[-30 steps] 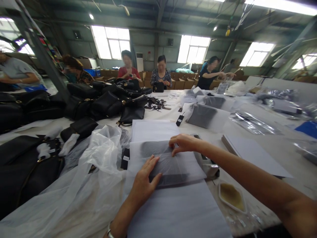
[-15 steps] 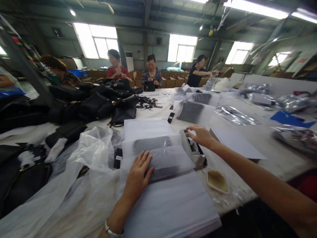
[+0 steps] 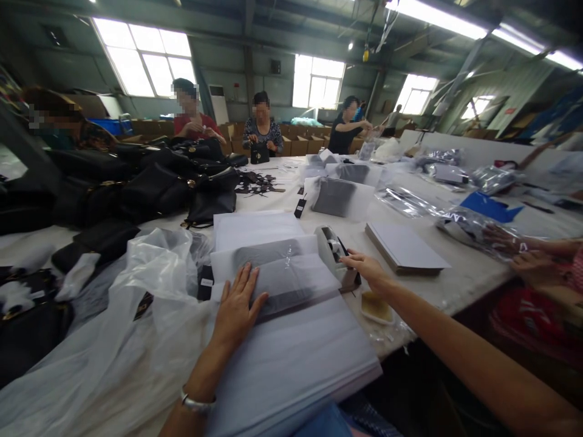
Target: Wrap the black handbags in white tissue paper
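Observation:
A dark flat item wrapped in thin white paper (image 3: 291, 282) lies on a stack of white sheets (image 3: 296, 370). My left hand (image 3: 239, 300) rests flat on the left part of the wrapping, fingers spread. Just right of the wrapped item stands a grey tape dispenser (image 3: 325, 246). My right hand (image 3: 364, 267) is at its near right side, fingers pinched around a thin black piece (image 3: 342, 246) whose nature I cannot make out. Left of the wrapping lies a black tag with a white label (image 3: 206, 283).
Black bags (image 3: 155, 188) pile up at the left, behind crumpled clear plastic (image 3: 155, 285). At right are a stack of white boards (image 3: 405, 246), a small dish (image 3: 377, 306), plastic bags (image 3: 478, 233) and another person's hands (image 3: 528, 261). Several people work across the table.
The view has turned to the right. My right hand has moved from the dispenser's far end to its near right side. My left hand still presses on the wrapping.

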A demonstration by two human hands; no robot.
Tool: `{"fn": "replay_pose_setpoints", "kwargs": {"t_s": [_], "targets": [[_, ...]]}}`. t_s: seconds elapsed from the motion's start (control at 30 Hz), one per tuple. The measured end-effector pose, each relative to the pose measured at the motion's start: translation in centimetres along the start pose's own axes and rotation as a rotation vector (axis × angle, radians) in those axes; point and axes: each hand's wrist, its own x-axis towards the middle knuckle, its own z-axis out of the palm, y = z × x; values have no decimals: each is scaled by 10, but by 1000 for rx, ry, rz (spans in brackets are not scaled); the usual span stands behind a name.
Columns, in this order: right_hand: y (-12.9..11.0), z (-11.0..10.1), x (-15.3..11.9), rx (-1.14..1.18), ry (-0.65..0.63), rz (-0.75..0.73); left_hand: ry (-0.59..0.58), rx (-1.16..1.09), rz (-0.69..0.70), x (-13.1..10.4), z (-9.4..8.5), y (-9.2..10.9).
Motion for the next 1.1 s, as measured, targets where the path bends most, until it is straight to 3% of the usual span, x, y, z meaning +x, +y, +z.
{"fn": "replay_pose_setpoints", "kwargs": {"t_s": [0.13, 0.3, 0.53, 0.67, 0.73, 0.8, 0.9, 1.0, 1.1], "targets": [[-12, 2, -15, 158, 124, -111, 21, -5, 3, -1, 2, 0], [-17, -5, -55, 286, 226, -211, 46, 2, 22, -2, 6, -1], [-2, -9, -90, 445, 83, 127, 55, 8, 24, -2, 7, -1], [15, -8, -86, 484, -25, 288, 62, 6, 25, -3, 7, -1], [22, -10, -78, 408, -56, 278, 61, 14, 24, -3, 7, -1], [27, -15, -66, 212, -74, 193, 60, 18, 26, -3, 6, 0], [31, -29, -53, -279, -55, -9, 58, 17, 25, -3, 6, 0], [28, -49, -50, -669, -34, -288, 56, 16, 26, -3, 7, 0], [13, -68, -54, -875, -103, -607, 57, 5, 25, -3, 8, -1]]}}
